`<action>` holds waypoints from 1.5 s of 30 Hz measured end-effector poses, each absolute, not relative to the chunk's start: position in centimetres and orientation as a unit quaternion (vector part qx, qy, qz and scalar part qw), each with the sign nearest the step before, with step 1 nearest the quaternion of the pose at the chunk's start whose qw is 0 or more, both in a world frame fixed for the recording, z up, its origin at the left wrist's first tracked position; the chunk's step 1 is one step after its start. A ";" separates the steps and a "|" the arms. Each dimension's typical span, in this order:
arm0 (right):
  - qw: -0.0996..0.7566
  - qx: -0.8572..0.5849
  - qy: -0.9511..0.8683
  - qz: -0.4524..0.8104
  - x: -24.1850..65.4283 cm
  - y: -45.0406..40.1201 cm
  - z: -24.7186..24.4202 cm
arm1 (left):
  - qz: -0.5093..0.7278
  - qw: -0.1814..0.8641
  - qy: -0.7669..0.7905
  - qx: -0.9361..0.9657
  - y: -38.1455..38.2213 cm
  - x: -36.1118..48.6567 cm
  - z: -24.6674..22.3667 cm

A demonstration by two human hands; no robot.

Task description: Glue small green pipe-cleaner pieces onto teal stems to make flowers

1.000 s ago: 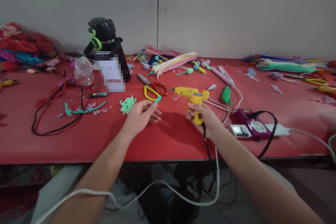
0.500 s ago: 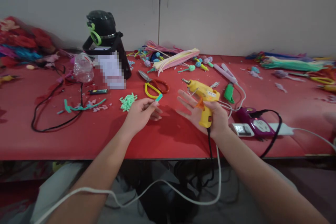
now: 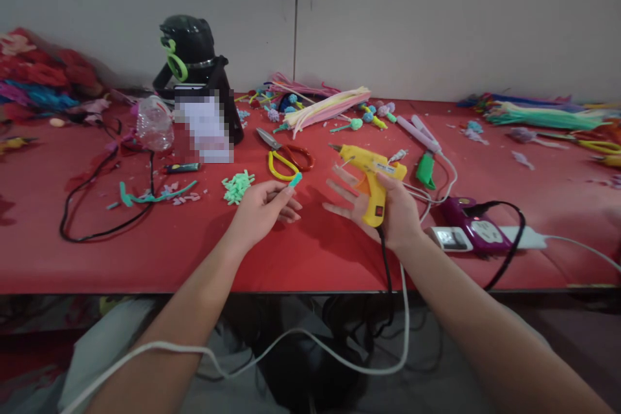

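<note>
Between thumb and forefinger, my left hand (image 3: 262,207) pinches a short teal piece of pipe cleaner (image 3: 295,181). My right hand (image 3: 398,210) holds a yellow hot glue gun (image 3: 376,184) against the palm with the thumb, its other fingers spread out behind it. The gun's nozzle points left, toward the pinched piece but apart from it. A small heap of cut light-green pipe cleaner bits (image 3: 237,187) lies just left of my left hand. Beyond that hand rest scissors (image 3: 276,154) with one yellow and one red handle.
A purple power strip (image 3: 478,229) with plugs and cords stands at the right. Behind lie pipe cleaner bundles (image 3: 330,110) and a lilac hair-straightener-like tool (image 3: 418,134). At the left are a black bottle (image 3: 187,45), a clear plastic cup (image 3: 154,124) and a black cord (image 3: 65,213).
The glue gun has turned slightly in my right hand, its nozzle shifting a little left and its handle tilting. My left hand stays almost where it was.
</note>
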State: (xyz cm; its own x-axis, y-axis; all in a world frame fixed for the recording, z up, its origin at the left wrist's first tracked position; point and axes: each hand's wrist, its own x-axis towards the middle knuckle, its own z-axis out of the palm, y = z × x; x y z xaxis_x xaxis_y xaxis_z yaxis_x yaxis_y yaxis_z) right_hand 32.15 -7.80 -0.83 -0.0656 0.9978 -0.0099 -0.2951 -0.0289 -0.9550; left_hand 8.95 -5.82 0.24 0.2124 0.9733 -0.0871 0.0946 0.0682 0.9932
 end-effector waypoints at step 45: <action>0.145 -0.602 -0.783 -0.057 29.4 -11.1 -1.3 | 0.405 0.505 0.530 0.548 -4.9 8.6 0.1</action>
